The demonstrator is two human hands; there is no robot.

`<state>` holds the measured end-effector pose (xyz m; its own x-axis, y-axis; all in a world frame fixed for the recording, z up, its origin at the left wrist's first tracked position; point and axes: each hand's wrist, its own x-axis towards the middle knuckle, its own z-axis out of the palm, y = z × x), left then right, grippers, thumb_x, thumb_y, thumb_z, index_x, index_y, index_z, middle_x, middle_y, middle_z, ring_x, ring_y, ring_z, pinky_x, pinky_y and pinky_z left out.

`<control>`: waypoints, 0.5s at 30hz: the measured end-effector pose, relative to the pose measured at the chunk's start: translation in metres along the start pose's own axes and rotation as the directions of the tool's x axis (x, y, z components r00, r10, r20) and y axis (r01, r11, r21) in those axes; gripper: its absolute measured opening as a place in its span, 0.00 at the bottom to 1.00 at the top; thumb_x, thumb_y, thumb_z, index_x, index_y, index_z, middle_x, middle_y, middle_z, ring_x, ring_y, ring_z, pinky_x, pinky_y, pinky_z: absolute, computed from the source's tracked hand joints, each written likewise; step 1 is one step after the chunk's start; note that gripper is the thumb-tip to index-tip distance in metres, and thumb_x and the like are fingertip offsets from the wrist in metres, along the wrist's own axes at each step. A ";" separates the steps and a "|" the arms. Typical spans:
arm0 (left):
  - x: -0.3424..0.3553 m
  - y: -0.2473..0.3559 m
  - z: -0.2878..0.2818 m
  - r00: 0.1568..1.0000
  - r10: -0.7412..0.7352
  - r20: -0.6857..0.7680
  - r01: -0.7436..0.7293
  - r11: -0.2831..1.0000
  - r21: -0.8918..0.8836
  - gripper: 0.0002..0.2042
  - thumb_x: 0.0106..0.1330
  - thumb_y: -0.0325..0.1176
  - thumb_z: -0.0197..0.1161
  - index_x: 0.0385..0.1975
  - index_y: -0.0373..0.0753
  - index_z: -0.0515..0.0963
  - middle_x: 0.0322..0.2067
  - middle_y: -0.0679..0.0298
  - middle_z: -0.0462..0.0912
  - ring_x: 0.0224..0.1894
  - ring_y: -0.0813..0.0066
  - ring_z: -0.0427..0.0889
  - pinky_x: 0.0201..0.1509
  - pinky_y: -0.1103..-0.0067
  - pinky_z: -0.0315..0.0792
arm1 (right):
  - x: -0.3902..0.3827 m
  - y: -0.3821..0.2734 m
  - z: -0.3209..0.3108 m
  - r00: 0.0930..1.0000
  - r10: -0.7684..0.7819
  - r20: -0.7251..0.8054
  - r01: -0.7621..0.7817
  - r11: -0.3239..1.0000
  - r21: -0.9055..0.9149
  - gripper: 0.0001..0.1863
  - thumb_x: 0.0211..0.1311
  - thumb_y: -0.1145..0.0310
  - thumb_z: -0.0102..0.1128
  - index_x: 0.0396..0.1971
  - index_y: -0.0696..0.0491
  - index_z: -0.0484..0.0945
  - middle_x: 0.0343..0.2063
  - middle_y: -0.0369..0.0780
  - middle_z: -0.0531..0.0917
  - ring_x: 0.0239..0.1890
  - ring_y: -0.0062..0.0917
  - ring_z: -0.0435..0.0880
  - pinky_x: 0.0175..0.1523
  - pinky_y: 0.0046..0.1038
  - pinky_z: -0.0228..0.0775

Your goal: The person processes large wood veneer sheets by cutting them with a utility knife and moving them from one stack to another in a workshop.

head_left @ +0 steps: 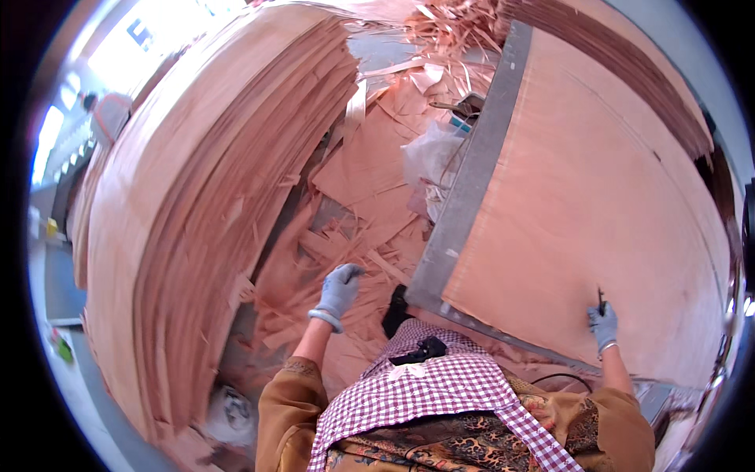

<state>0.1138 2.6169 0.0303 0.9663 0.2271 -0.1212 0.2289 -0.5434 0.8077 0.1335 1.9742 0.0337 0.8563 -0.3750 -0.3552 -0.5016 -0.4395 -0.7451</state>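
On the bench (472, 181), right hand (604, 324) is clenched on a small dark tool (601, 300), tip against the veneer sheet (598, 204). Left hand (340, 289) hangs released over floor scraps (354, 228), nothing held.

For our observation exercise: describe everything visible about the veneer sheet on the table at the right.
The veneer sheet is broad, thin, pinkish-brown wood with faint grain lines. It lies flat on a table whose grey metal edge frames its left and near sides. The gloved right hand rests on its near edge, holding a small dark tool against it.
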 end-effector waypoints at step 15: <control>0.265 -0.050 0.054 0.747 -0.513 0.423 0.663 0.615 -0.426 0.09 0.63 0.28 0.51 0.38 0.33 0.76 0.28 0.56 0.81 0.25 0.67 0.81 0.27 0.74 0.78 | -0.019 0.016 0.015 0.968 0.075 -0.241 -0.090 0.995 -0.053 0.12 0.54 0.69 0.64 0.26 0.52 0.68 0.21 0.29 0.69 0.25 0.14 0.66 0.31 0.19 0.63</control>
<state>0.3648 2.6602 -0.0737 0.6542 0.1066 -0.7488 0.7319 0.1606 0.6623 0.1112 1.9862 0.0198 0.7613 -0.5922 -0.2640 -0.5828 -0.4463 -0.6791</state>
